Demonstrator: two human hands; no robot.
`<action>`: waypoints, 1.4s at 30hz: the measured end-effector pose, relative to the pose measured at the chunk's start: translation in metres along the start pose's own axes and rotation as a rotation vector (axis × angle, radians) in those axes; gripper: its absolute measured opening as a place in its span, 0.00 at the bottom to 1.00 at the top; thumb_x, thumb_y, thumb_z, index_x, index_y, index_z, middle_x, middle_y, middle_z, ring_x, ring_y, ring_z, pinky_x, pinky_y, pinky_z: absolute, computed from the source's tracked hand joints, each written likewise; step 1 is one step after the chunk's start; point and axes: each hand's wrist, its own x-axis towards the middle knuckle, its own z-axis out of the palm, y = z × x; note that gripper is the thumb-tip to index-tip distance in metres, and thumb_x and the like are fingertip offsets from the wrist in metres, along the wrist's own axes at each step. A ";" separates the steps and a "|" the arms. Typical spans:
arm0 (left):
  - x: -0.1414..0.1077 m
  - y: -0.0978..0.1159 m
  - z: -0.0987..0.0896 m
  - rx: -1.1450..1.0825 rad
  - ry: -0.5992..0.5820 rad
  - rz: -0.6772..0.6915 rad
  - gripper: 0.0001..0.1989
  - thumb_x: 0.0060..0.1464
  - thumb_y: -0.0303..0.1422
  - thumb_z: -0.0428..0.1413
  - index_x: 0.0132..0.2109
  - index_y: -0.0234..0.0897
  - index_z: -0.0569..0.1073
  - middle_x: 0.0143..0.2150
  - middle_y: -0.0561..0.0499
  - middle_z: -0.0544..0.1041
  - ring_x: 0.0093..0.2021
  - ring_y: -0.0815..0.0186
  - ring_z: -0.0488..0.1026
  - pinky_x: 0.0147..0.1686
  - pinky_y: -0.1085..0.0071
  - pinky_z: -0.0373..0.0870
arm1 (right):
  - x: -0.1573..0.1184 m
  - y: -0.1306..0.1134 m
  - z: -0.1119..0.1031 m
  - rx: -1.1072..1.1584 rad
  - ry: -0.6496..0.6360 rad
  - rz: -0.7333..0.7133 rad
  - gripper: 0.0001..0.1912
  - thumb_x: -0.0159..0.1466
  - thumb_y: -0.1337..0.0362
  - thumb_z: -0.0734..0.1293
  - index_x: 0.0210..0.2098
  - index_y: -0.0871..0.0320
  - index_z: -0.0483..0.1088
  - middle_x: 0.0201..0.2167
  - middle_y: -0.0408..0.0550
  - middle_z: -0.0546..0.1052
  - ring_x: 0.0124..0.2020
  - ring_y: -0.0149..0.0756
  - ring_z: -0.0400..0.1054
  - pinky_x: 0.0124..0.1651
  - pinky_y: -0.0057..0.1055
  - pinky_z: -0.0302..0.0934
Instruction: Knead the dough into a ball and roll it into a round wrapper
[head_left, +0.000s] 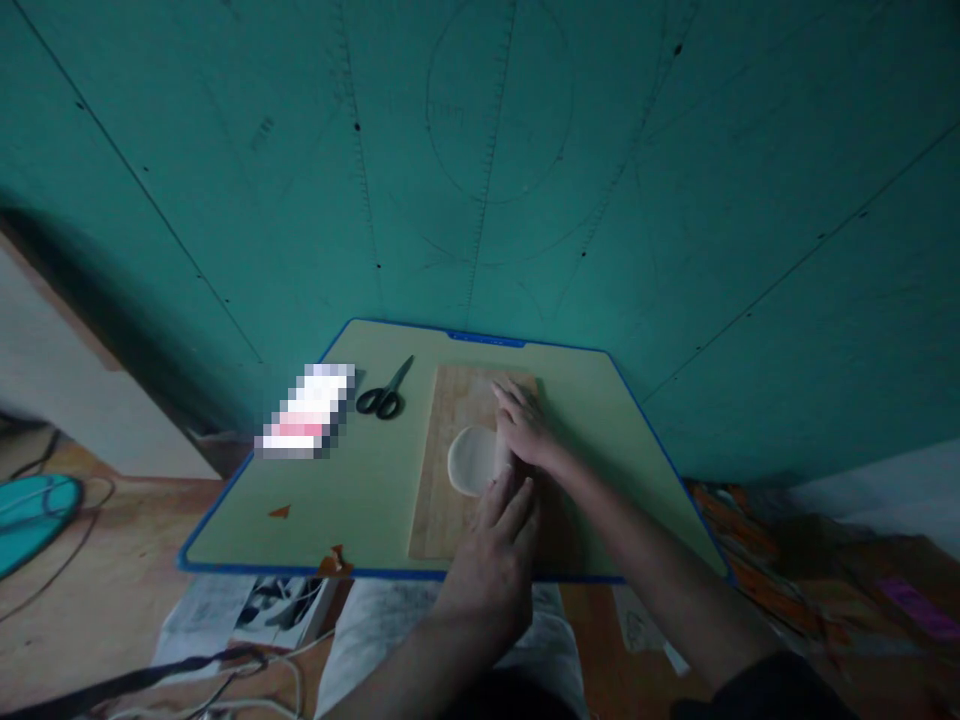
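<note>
A round, flat sheet of pale dough (471, 462) lies on a wooden cutting board (435, 525). Along the dough's right edge runs a light-coloured rolling pin (505, 452), mostly covered by my hands. My right hand (521, 425) is over its far part, with the fingers pointing forward and left. Nearer to me, my left hand (501, 540) is on its near part, its fingertips close to the dough's lower right edge. Both palms are hidden from view.
The board rests on a small blue-edged table (360, 500). Black-handled scissors (386, 395) lie left of the board, beside a blurred-out flat rectangle (307, 412). A small orange scrap (280, 512) lies near the front left. A green wall (487, 180) stands behind the table.
</note>
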 end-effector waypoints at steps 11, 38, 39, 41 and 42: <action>-0.012 -0.010 -0.008 0.042 0.000 -0.040 0.35 0.49 0.14 0.46 0.65 0.30 0.63 0.71 0.37 0.58 0.74 0.51 0.41 0.66 0.44 0.59 | -0.004 -0.007 -0.018 -0.163 -0.033 -0.001 0.27 0.70 0.62 0.54 0.67 0.60 0.61 0.73 0.58 0.50 0.74 0.46 0.39 0.72 0.48 0.32; 0.001 -0.010 -0.024 0.099 -0.033 -0.025 0.39 0.49 0.15 0.44 0.69 0.35 0.55 0.73 0.38 0.53 0.72 0.50 0.53 0.60 0.52 0.70 | -0.024 0.024 -0.011 -0.095 -0.067 -0.009 0.30 0.71 0.63 0.48 0.72 0.63 0.48 0.73 0.56 0.49 0.74 0.41 0.41 0.71 0.49 0.38; -0.001 -0.014 -0.029 0.115 -0.061 -0.042 0.41 0.47 0.14 0.44 0.69 0.37 0.54 0.73 0.38 0.55 0.70 0.51 0.58 0.57 0.55 0.73 | -0.029 0.027 -0.011 -0.101 -0.060 -0.021 0.30 0.72 0.63 0.48 0.71 0.63 0.51 0.72 0.56 0.52 0.73 0.41 0.42 0.71 0.48 0.40; -0.004 -0.024 -0.044 0.156 -0.147 -0.079 0.44 0.46 0.13 0.43 0.70 0.41 0.54 0.70 0.39 0.61 0.64 0.54 0.68 0.53 0.60 0.76 | -0.038 0.030 -0.012 -0.114 -0.041 -0.043 0.28 0.72 0.64 0.49 0.68 0.63 0.58 0.70 0.57 0.58 0.72 0.42 0.46 0.70 0.46 0.43; -0.005 -0.030 -0.053 0.175 -0.193 -0.090 0.44 0.46 0.13 0.43 0.70 0.42 0.54 0.68 0.39 0.64 0.61 0.56 0.71 0.51 0.62 0.77 | -0.042 0.029 -0.013 -0.119 -0.027 -0.052 0.27 0.72 0.64 0.49 0.67 0.63 0.60 0.69 0.58 0.60 0.72 0.42 0.48 0.70 0.45 0.45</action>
